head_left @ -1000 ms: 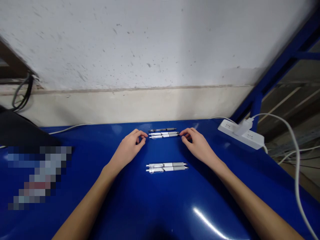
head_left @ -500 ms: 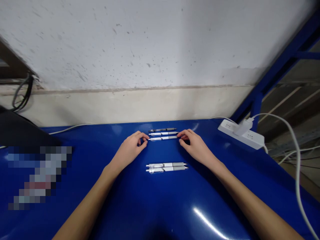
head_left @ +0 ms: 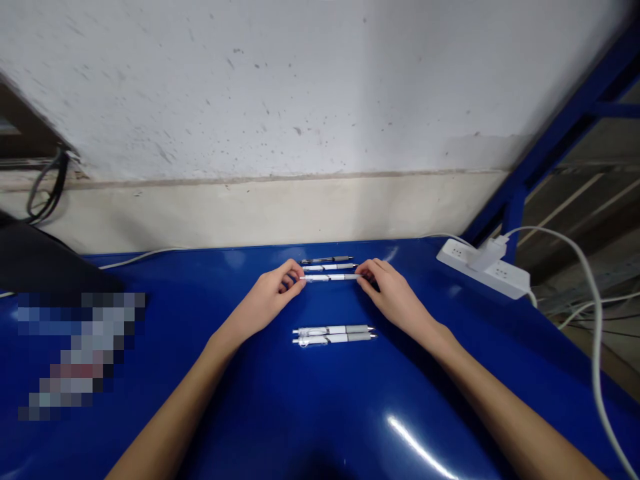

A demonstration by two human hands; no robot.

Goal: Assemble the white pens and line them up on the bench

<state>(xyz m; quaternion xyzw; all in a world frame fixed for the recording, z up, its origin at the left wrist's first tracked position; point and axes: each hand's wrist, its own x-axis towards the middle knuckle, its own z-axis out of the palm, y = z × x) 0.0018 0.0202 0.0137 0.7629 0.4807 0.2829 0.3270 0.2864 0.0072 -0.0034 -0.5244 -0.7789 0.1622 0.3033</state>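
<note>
A white pen with a grey grip (head_left: pixel 331 277) lies crosswise between my hands. Its left end is pinched by my left hand (head_left: pixel 277 290), and its right end by my right hand (head_left: pixel 390 287). Just behind it, parallel, rest another white pen (head_left: pixel 330 267) and a dark pen with a clear barrel (head_left: pixel 325 260). Closer to me, two more white pens (head_left: pixel 333 330) lie side by side, apart from both hands. My fingertips hide the ends of the held pen.
The blue table (head_left: pixel 280 413) meets a speckled wall (head_left: pixel 300 120). At the right stands a white power strip (head_left: pixel 483 267) with a plug and a trailing cable. A black object (head_left: pixel 45 267) and a pixelated patch are at the left; a blue metal frame (head_left: pixel 555 150) rises at the right.
The front pen of the far group has shifted slightly right and towards me, apart from the pen behind it. Both hands have closed on its ends, the left moving a little right.
</note>
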